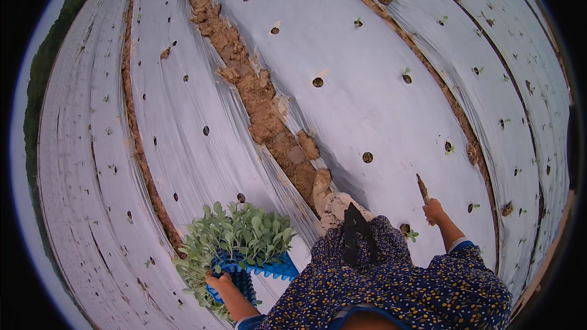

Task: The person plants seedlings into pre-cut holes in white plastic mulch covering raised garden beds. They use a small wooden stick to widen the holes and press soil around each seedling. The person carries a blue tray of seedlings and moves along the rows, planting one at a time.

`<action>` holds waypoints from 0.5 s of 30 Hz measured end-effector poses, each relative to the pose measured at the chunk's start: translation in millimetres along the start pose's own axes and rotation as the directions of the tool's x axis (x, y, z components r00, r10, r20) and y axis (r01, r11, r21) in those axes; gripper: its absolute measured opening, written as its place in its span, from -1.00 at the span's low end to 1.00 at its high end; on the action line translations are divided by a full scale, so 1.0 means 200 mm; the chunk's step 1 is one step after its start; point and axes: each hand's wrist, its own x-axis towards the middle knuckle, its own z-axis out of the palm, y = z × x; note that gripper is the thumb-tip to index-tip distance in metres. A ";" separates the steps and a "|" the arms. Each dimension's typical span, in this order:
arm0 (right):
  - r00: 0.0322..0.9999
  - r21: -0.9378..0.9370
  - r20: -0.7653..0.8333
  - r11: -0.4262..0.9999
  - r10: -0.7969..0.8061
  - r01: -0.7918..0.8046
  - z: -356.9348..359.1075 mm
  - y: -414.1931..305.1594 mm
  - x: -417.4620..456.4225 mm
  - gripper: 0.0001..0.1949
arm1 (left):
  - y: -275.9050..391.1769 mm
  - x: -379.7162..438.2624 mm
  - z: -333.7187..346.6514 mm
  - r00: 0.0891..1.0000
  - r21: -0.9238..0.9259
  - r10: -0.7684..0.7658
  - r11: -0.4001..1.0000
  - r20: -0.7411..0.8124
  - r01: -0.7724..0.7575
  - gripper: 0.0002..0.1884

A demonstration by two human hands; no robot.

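Note:
My left hand [219, 279] grips the edge of a bent blue plastic seedling tray [270, 269], from which a dense clump of grey-green leafy seedlings [247, 231] grows. My right hand [433, 211] is closed around a narrow, soil-stained tool [423, 189], its tip pointing away from me over the plastic film; whether it is a knife or a stick I cannot tell. Just left of that hand, a planted seedling [412, 234] stands at a hole in the film. Farther ahead lies a round hole [367, 157] with dark soil inside.
Beds under silvery plastic mulch film [357, 110] run away on both sides, with rows of holes, some holding seedlings. My muddy boot [322, 183] is in a wet, lumpy soil furrow [257, 105]. A soil clod [308, 144] lies at its edge.

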 end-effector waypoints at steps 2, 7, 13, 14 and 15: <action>0.999 -0.098 0.032 0.995 -0.009 0.012 -0.06 -0.20 0.00 -0.82 | -0.05 -0.53 0.30 1.000 0.000 -0.012 1.000 0.000 0.012 -0.85; 0.986 -0.192 0.046 0.967 -0.162 0.168 -0.17 -0.81 0.18 -0.81 | -0.04 -0.65 0.59 0.994 -0.013 -0.069 0.997 0.090 0.071 -0.90; 0.953 -0.213 -0.025 0.933 -0.302 0.290 -0.33 -1.39 0.28 -0.81 | -0.09 -0.70 0.98 0.983 0.037 -0.093 0.995 0.157 0.088 -0.90; 0.953 -0.205 -0.037 0.936 -0.300 0.286 -0.34 -1.43 0.27 -0.81 | -0.08 -0.74 1.03 0.977 0.009 -0.120 0.993 0.176 0.121 -0.92; 0.948 -0.188 -0.052 0.936 -0.313 0.299 -0.37 -1.49 0.28 -0.81 | -0.06 -0.77 1.10 0.968 -0.032 -0.139 0.988 0.209 0.149 -0.93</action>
